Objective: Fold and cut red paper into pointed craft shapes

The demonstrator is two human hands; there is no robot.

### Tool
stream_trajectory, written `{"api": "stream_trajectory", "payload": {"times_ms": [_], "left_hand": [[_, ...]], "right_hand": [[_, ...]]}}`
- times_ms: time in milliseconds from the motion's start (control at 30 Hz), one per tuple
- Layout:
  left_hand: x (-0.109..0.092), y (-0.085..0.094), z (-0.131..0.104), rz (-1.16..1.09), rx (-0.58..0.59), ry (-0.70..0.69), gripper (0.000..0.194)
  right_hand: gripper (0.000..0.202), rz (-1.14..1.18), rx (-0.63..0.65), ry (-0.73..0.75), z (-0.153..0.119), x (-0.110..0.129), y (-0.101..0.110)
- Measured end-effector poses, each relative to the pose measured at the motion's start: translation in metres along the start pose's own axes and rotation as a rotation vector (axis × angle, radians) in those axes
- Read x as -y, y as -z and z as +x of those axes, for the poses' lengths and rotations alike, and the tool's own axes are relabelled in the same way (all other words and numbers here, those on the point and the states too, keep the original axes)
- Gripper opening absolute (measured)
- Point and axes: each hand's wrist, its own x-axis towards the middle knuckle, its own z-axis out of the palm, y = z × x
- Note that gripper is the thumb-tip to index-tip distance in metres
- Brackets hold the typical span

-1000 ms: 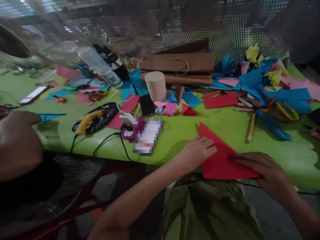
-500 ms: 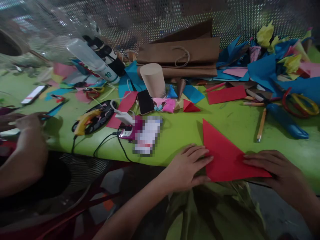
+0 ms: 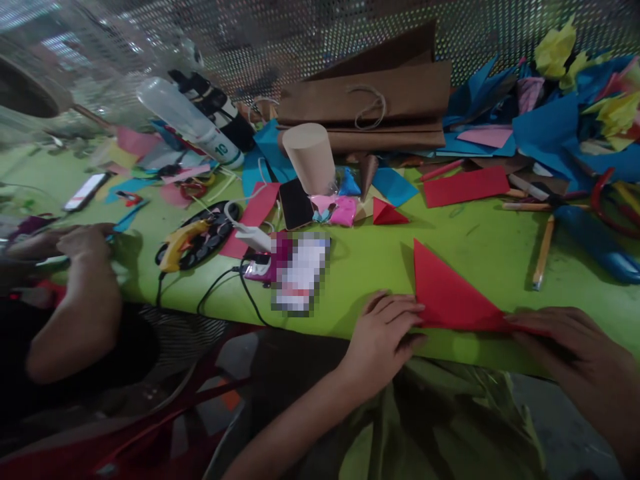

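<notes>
A red sheet of paper (image 3: 450,290), triangular in outline, is at the front edge of the green table, one point directed away from me. My left hand (image 3: 385,337) has its left edge between fingers and thumb. At the other end, the right corner is pinched in my right hand (image 3: 575,340), whose fingers partly cover it. Beyond the sheet lie a small folded red paper piece (image 3: 387,212) and a flat red paper strip (image 3: 466,187).
A pencil (image 3: 544,253), a blue-handled tool (image 3: 597,240) and scissors (image 3: 607,207) lie to the right. Left of my hands are a phone (image 3: 303,273) and cables. A cardboard cylinder (image 3: 310,160) stands behind. At far left, another person's arm (image 3: 83,300) rests over the table.
The red paper's lower edge has risen, so less of the sheet shows below my fingers. My right hand has shifted slightly right with the corner. The whole view has turned a little left.
</notes>
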Motion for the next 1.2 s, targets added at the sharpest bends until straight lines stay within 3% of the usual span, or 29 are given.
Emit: {"api": "stream_trajectory", "payload": {"times_ms": [67,267,467,667,933,1067,1133,1200], "left_hand": [[-0.004,-0.007,0.002,0.010,-0.083,0.045,0.004],[-0.013,-0.019,0.007,0.136,-0.253,0.122,0.008],[-0.018,-0.025,0.012,0.225,-0.334,0.118,0.013],[-0.018,-0.030,0.014,0.291,-0.355,0.160,0.016],[-0.021,-0.031,0.012,0.357,-0.341,0.185,0.015],[-0.024,-0.034,0.009,0.432,-0.378,0.092,0.011],[-0.022,-0.035,0.009,0.447,-0.280,-0.040,0.025],[-0.019,-0.034,0.011,0.439,-0.106,-0.197,0.034]], "right_hand": [[0.018,-0.019,-0.029,-0.007,0.000,0.002,-0.002],[0.021,-0.115,-0.064,-0.013,0.002,0.005,-0.010],[0.029,-0.250,-0.185,-0.014,0.004,0.001,-0.018],[0.032,-0.279,-0.167,-0.044,0.004,0.002,-0.020],[0.047,-0.237,-0.097,-0.188,0.006,0.005,-0.021],[0.052,-0.217,-0.095,-0.216,0.007,0.006,-0.021],[0.053,-0.209,-0.093,-0.224,0.008,0.007,-0.021],[0.054,-0.198,-0.089,-0.214,0.009,0.007,-0.021]]}}
